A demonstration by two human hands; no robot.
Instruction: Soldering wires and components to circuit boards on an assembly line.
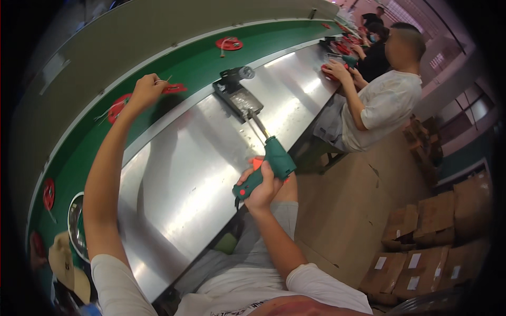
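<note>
My right hand (265,194) is wrapped round the handle of a green soldering gun (278,158). Its metal barrel slants up and away, with the tip at a black soldering stand (225,87) that has a silvery, crusted tray. Stretched far out over the green belt, my left hand (145,92) has its fingers pinched at a red plastic part (175,88) with thin pale wires. Exactly how the fingertips meet that part is hard to see. Just left of this hand lies a round red piece (119,108) with loose wires.
A shiny metal worktop (184,174) runs along the green belt (195,56). Another red disc (229,43) lies farther along the belt. At right, a person in a white shirt (387,100) sits handling a red part. Cardboard boxes (411,268) are stacked lower right; a beige cap (62,258) is lower left.
</note>
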